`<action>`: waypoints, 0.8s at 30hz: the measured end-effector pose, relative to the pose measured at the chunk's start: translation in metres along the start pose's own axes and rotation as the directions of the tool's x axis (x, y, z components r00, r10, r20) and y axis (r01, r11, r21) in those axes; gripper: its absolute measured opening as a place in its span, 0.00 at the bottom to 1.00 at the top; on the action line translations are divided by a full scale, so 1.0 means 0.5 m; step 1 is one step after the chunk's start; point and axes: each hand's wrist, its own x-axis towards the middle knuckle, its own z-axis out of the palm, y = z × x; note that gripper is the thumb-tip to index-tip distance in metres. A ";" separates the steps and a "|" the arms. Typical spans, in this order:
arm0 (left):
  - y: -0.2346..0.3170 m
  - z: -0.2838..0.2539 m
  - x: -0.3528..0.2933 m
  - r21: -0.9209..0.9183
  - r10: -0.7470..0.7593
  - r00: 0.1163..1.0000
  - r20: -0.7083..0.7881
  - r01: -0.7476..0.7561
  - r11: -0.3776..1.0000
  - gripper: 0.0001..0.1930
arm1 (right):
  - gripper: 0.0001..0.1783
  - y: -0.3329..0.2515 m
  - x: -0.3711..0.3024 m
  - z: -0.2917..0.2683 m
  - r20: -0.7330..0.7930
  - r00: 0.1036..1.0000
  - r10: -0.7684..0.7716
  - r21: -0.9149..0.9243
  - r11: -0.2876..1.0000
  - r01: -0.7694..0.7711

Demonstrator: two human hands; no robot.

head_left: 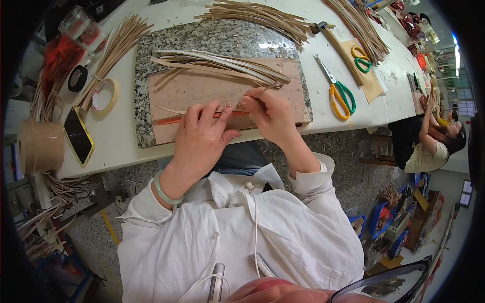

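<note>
My left hand [198, 126], a green bangle on its wrist, bends its fingers down onto a thin tan strip [170, 109] and holds it against the board. The thumb stands apart from the fingertips. My right hand [273, 113] is closed in a pinch close by, on a thin strip whose end sticks up past the fingers; whether it is the same strip is hidden. Beneath the hands, a red-orange strip [169, 120] lies along the near part of the pinkish board [288, 101]. Just beyond them rests a loose bundle of tan and whitish strips [217, 65].
The board lies on a speckled stone slab [146, 55]. To the right are scissors [337, 91], a hammer [343, 55] and smaller scissors [360, 58]. Left are a tape roll [115, 97], a phone [78, 136] and a strip bundle [118, 45]. Another person [429, 136] sits far right.
</note>
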 end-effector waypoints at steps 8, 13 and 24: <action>-0.017 0.002 -0.028 -0.054 -0.082 0.996 -0.027 0.081 0.995 0.26 | 0.03 -0.008 0.008 0.000 0.095 0.994 0.053 -0.067 0.997 -0.047; -0.024 -0.013 -0.030 0.061 -0.035 0.999 -0.036 0.037 0.997 0.27 | 0.04 -0.005 0.008 0.016 0.092 0.984 0.151 0.097 0.982 -0.160; -0.036 -0.016 -0.044 -0.070 -0.066 0.998 -0.007 0.065 0.995 0.34 | 0.05 -0.036 0.021 0.027 0.126 0.983 0.136 0.015 0.990 -0.139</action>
